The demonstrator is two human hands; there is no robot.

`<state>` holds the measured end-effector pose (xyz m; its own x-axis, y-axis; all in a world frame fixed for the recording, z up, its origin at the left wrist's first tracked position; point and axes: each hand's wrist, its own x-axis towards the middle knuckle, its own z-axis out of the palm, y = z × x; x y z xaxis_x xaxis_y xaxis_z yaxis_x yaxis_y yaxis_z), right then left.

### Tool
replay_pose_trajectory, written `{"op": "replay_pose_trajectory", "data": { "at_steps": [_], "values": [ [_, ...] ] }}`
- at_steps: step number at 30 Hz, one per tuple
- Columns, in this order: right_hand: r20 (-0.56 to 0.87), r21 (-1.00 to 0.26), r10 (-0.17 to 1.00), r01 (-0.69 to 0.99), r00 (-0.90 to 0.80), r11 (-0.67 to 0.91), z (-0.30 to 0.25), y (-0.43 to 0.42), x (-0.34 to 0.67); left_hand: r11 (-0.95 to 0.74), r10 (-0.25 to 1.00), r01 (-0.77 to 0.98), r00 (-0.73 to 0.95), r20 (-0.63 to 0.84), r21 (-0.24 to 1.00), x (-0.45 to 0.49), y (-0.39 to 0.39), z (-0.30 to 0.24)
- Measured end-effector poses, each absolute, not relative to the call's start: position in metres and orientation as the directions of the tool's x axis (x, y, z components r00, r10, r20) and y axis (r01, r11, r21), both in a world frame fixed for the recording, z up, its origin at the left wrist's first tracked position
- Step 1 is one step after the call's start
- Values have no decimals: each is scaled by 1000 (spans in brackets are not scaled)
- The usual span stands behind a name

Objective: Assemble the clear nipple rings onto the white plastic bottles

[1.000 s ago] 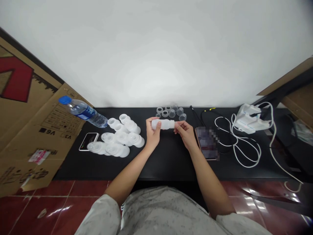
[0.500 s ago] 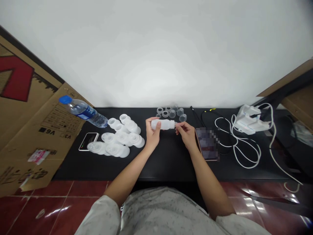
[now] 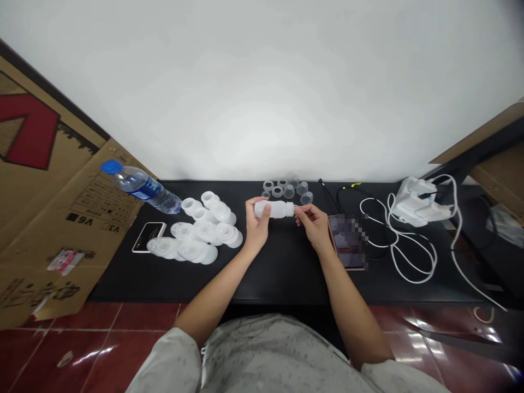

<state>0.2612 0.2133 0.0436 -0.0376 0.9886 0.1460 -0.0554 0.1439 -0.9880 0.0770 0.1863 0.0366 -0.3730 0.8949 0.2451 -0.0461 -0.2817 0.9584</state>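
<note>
My left hand (image 3: 256, 225) is wrapped round a small white plastic bottle (image 3: 275, 208), held on its side above the black table (image 3: 282, 273). My right hand (image 3: 314, 224) pinches at the bottle's neck end, its fingers closed on a small clear cap I can barely make out. Just behind the bottle lies a cluster of several clear caps (image 3: 287, 189). A pile of several white bottles (image 3: 202, 233) lies to the left of my left hand.
A water bottle with a blue cap (image 3: 139, 186) leans on cardboard (image 3: 61, 207) at the left. A phone (image 3: 148, 236) lies beside the pile; another phone (image 3: 347, 240) is right of my right hand. White cables (image 3: 403, 245) and a charger block (image 3: 417, 204) lie at the right.
Both hands and the bottle have stayed almost in place; my right fingers have shifted slightly at the neck end.
</note>
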Motion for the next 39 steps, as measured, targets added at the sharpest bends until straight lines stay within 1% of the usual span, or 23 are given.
{"op": "replay_pose_trajectory", "data": {
  "at_steps": [4,8,12,17,22,26,32,35,39],
  "values": [
    [144,-988,988,-68,-55,140,41,214,262,-250,907,-93,-370,200,964,77,188,33],
    [173,-982,976,-93,-132,162,42,213,261,-235,920,-146,-354,171,961,79,190,33],
    [196,-980,961,-12,-193,198,40,211,261,-271,920,-160,-334,207,949,80,188,35],
    [200,-974,967,72,-155,213,35,209,260,-301,908,-115,-339,248,947,79,188,35],
    [199,-972,974,103,-110,210,34,207,257,-319,901,-92,-338,271,943,79,188,35],
    [185,-979,979,74,-87,192,35,208,255,-343,891,-53,-333,307,938,80,186,37],
    [169,-986,980,-6,-103,169,40,209,254,-381,870,10,-335,362,924,80,183,43],
    [184,-983,977,-32,-104,182,43,209,255,-387,856,51,-351,379,921,80,182,45],
    [224,-975,966,-24,-129,222,45,209,257,-383,853,72,-354,383,921,79,183,43]
  ]
}}
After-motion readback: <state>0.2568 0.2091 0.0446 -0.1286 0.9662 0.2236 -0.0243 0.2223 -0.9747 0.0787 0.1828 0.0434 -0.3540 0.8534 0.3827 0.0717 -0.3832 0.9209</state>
